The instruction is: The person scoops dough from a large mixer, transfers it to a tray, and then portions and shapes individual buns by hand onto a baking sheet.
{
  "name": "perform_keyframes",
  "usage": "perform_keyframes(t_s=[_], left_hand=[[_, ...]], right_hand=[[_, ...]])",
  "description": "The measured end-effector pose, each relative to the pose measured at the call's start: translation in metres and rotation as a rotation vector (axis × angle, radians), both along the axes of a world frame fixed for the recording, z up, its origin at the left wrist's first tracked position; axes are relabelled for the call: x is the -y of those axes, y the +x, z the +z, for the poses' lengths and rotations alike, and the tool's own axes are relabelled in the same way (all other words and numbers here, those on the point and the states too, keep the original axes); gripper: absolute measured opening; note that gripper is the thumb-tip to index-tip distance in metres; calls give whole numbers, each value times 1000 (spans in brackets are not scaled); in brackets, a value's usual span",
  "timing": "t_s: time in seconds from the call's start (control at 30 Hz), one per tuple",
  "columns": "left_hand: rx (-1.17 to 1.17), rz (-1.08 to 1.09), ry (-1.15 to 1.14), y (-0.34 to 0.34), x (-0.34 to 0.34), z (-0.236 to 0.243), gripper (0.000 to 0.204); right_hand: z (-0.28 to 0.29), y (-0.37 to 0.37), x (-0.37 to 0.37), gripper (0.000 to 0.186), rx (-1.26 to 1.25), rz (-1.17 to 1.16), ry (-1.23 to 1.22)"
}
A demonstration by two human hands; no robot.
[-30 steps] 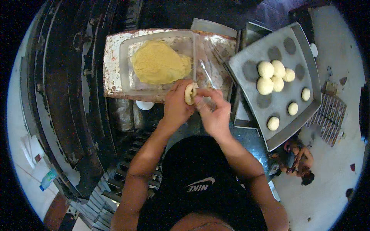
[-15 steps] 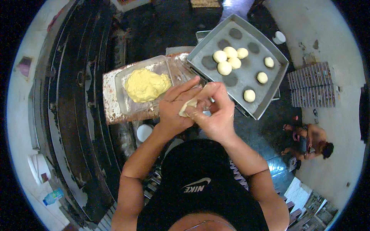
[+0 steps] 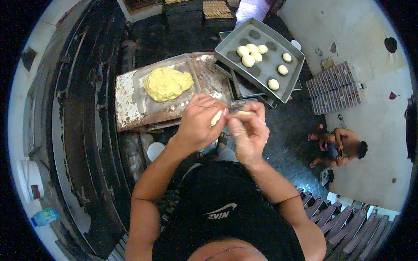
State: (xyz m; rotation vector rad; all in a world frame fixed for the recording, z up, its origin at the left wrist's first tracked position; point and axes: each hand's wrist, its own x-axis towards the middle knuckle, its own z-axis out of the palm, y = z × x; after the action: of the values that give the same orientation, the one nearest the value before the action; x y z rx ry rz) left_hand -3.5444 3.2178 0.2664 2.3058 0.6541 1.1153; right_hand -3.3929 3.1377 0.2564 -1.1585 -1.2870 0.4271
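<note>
My left hand [image 3: 201, 121] is closed around a piece of pale dough [image 3: 216, 118], which shows beside the thumb. My right hand [image 3: 251, 132], slightly blurred, faces it with bent fingers; a pale strip of dough [image 3: 243, 113] shows at its fingertips. The thumbs are close together. Beyond the left hand, a large yellow filling-like mass [image 3: 167, 84] sits in a clear plastic tub [image 3: 140, 96]. Ahead on the right, a grey metal tray [image 3: 288, 82] bears several round dough balls [image 3: 248, 60], some clustered and others spaced apart.
The tub stands on a worn, floury table [image 3: 124, 102]. More metal trays [image 3: 244, 87] are stacked under the top one. A white bucket [image 3: 156, 151] is below the table. To the right, a person [image 3: 346, 145] sits by the wall, near a stack of racks [image 3: 333, 87].
My hands have drawn slightly apart and lower, and the right fingers have shifted off the left palm. The view has tilted, bringing more of the far floor and trays into sight.
</note>
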Motion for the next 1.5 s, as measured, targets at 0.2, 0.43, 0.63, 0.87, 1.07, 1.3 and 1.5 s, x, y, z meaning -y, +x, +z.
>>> perform_keyframes(t_s=[0.2, 0.43, 0.63, 0.87, 1.07, 1.3, 1.5], left_hand=[[246, -115, -392, 8, 36, 0, 25], [-78, -83, 185, 66, 38, 29, 42], [442, -10, -240, 183, 56, 42, 33], [281, -151, -338, 270, 43, 16, 22], [170, -218, -210, 326, 24, 9, 27], [210, -371, -696, 368, -45, -12, 77], [715, -721, -1556, 366, -119, -60, 82]], right_hand=[[-25, -51, 26, 49, -766, 274, -79], [10, 9, 33, 58, -1136, 314, -157], [25, 96, 19, 23, -1035, 104, 296], [8, 215, 9, 21, -867, -74, 346], [5, 285, 0, 36, -1183, 96, 28], [-38, 311, -37, 30, -1277, 174, 31], [-65, 319, -115, 33, -1347, 214, 7]])
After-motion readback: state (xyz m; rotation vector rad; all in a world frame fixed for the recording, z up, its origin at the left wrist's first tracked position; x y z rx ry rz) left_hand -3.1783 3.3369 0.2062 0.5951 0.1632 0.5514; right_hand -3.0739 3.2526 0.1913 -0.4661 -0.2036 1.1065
